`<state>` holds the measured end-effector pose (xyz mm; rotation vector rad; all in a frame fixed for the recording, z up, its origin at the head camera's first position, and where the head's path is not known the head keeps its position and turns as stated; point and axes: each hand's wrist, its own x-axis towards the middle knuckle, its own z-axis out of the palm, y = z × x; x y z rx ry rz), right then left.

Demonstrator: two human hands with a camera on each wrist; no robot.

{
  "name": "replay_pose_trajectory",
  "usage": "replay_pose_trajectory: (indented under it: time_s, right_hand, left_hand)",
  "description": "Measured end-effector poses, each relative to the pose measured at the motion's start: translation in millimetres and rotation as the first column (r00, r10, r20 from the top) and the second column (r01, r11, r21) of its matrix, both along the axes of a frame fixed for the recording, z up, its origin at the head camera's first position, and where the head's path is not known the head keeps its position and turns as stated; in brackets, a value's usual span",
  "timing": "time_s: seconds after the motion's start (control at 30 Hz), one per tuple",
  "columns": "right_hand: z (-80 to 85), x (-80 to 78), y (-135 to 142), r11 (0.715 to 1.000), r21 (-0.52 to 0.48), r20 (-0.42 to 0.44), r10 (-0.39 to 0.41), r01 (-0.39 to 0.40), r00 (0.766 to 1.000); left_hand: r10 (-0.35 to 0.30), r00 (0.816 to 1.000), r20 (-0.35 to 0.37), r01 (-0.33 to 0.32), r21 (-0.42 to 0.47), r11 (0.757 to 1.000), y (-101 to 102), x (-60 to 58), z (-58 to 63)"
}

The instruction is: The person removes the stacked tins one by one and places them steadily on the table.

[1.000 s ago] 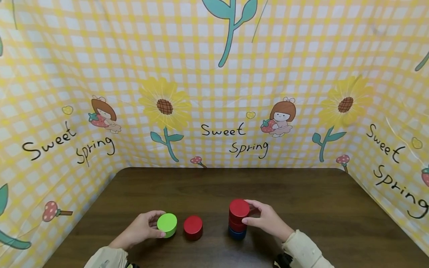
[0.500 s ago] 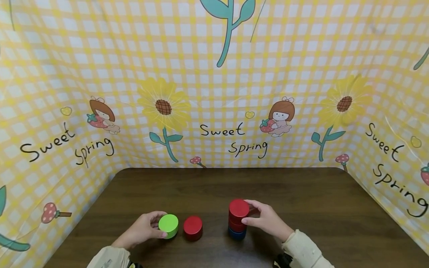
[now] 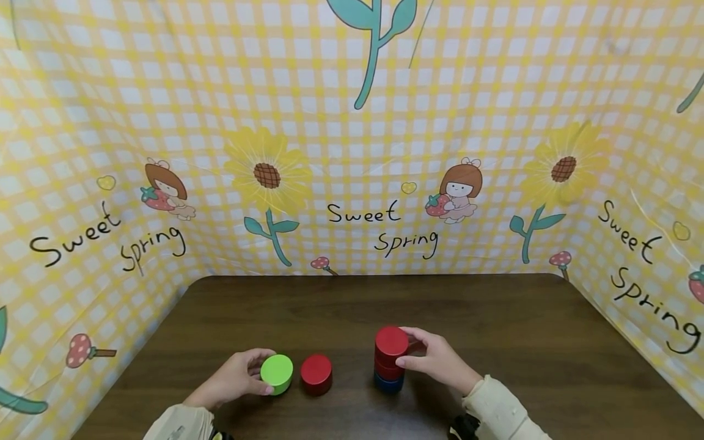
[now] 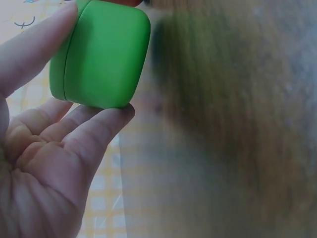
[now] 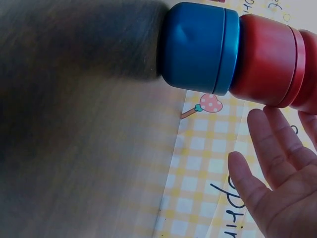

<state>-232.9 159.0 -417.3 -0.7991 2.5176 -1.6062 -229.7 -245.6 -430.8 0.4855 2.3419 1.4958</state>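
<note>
My left hand (image 3: 236,377) pinches a small round green tin (image 3: 277,374) between thumb and fingers. In the left wrist view the seam of the green tin's lid (image 4: 60,74) shows, and its base is close over the tabletop. Just right of it a red tin (image 3: 316,374) stands by itself. Further right is an upright stack: a blue tin (image 3: 388,382) at the bottom, a red tin (image 5: 265,59) in the middle and another red tin (image 3: 392,342) on top. My right hand (image 3: 437,360) holds the top red tin from the right side, thumb in front and fingers behind.
The tins stand on a dark brown wooden table (image 3: 352,311) with rounded far corners. Behind it and at both sides hangs a yellow checked cloth (image 3: 352,153) printed with sunflowers and lettering.
My left hand has shifted the green tin slightly right, closer to the lone red tin, and then a little lower in the view. The right hand and the stack stay put.
</note>
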Motion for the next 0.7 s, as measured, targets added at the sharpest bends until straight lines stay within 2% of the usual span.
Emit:
replay_pose_trajectory:
  time_s: [0.37,0.6,0.7]
  right_hand:
    - [-2.1,-2.0,0.8,1.000,0.002,-0.023,-0.001,0.001,1.000]
    - [-0.8,-0.9,0.4,1.000,-0.001,-0.012,0.004,-0.004,1.000]
    - [-0.2,-0.9,0.1,1.000,-0.007,-0.003,0.007,-0.007,1.000]
  left_hand:
    - [-0.028,1.000,-0.015,0.028,-0.020,0.999,2.1,-0.8,1.8]
    - [-0.013,1.000,0.028,0.014,-0.003,1.000,2.0,0.9,1.5]
    - [-0.022,1.000,0.020,0.022,0.000,1.000,0.9,0.8,1.3]
